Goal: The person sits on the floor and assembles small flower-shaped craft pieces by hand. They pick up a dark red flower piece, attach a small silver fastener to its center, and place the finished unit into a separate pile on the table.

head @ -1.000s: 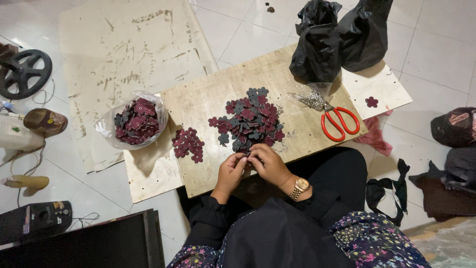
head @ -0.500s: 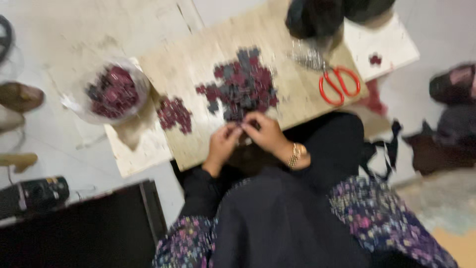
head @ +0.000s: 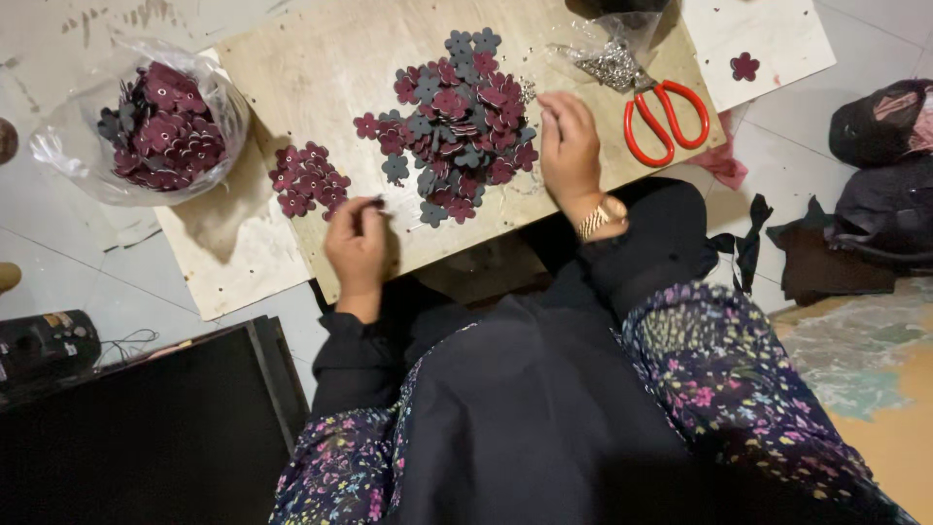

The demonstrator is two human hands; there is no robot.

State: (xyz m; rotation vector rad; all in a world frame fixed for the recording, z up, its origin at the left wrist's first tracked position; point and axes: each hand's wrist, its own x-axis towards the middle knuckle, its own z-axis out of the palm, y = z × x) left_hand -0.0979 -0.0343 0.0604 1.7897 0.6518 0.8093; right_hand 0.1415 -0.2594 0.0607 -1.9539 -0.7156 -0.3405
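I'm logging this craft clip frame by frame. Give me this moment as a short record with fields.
left hand: pinching a small dark piece beside the small pile of maroon flower cutouts
right hand: fingers curled at the right edge of the large heap of maroon and grey cutouts; a wristwatch on the wrist
work surface: wooden board
bag: clear plastic bag of cutouts, left of the board
tool: red-handled scissors, lying untouched
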